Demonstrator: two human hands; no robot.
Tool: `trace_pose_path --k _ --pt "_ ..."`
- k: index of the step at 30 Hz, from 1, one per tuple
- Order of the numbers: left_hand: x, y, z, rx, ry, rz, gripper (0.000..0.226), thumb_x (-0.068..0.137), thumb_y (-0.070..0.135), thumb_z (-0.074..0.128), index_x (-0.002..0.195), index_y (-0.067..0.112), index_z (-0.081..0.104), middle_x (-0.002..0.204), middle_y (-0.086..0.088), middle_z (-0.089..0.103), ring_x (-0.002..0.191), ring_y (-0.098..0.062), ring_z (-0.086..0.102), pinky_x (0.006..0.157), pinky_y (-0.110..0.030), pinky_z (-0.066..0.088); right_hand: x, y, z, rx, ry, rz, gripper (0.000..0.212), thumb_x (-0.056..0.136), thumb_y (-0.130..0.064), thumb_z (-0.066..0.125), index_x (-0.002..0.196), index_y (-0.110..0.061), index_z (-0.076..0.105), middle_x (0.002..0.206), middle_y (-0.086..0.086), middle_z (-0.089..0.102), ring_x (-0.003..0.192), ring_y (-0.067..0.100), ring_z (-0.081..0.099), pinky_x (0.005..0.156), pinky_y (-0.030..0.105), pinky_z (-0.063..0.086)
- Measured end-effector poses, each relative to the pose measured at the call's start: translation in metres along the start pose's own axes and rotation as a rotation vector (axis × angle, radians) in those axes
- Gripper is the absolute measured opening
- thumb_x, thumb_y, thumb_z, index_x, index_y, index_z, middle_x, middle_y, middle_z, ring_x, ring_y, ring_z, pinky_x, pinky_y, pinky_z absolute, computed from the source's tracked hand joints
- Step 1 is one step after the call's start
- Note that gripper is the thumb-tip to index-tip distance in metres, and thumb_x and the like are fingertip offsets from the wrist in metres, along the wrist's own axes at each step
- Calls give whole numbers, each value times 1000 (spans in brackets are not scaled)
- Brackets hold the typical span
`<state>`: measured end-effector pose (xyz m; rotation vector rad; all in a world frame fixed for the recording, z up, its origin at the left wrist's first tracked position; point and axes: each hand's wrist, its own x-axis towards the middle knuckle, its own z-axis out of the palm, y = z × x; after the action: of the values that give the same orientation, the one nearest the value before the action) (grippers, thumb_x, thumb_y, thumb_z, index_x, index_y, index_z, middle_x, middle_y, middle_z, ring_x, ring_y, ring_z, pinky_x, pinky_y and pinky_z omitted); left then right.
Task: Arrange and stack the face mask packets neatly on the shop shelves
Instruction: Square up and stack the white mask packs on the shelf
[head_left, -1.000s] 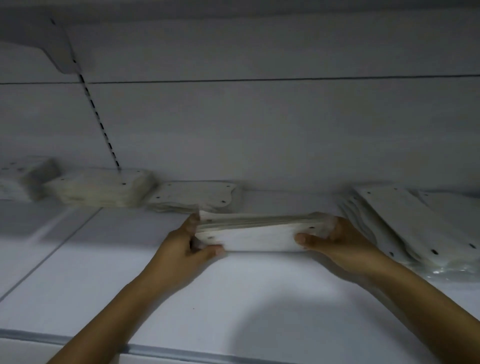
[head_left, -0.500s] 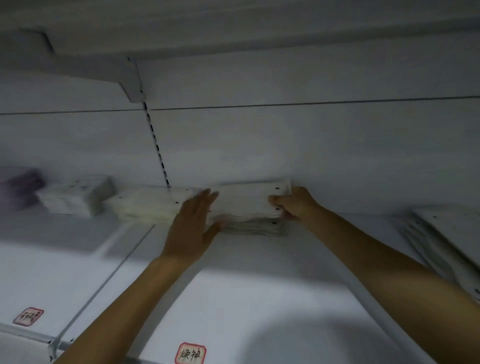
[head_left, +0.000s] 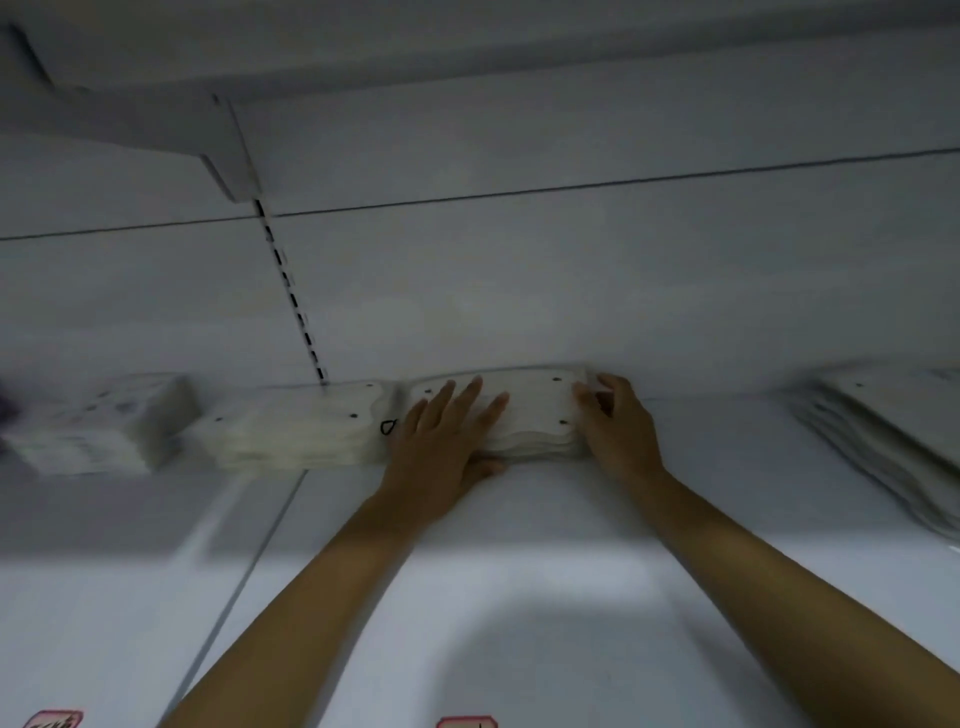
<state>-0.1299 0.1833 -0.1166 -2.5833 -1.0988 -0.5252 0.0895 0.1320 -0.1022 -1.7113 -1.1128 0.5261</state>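
A stack of white face mask packets lies flat at the back of the white shelf, against the rear wall. My left hand rests on the stack's top left part with fingers spread and straight, thumb at its front edge. My right hand is at the stack's right end, fingers curled round its edge. A second white stack sits just left of it, touching or nearly so.
A third pile of packets stands further left, blurred. Slanted packets lean at the far right. A slotted upright and a bracket under the upper shelf run above. Red-bordered price labels mark the front edge.
The stack has settled onto the pile at the back of the shelf. My left hand has come down flat on its top. The camera has moved closer and slightly left.
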Motion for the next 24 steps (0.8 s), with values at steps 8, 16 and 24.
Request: trace_pose_path --k 8,16,24 --pt "3 -4 13 -17 -1 46 53 98 55 22 142 31 40 140 -1 54 120 -31 58 93 -47 48 -3 15 1 -114 38 -130 45 93 -15 58 138 -14 49 139 9 51 128 25 47 105 29 34" --pt "6 -3 13 -25 104 23 52 100 48 24 135 26 55 137 -5 57 120 -32 58 97 -48 45 -5 13 7 -79 24 -184 45 84 -40 70 121 -14 63 130 5 56 123 18 51 101 22 34" --pt "10 -3 7 -76 199 80 55 101 48 25 132 16 58 136 -9 57 122 -30 56 102 -45 38 -5 9 10 -261 35 -216 64 82 -57 64 131 -17 55 137 4 51 128 22 45 107 35 36"
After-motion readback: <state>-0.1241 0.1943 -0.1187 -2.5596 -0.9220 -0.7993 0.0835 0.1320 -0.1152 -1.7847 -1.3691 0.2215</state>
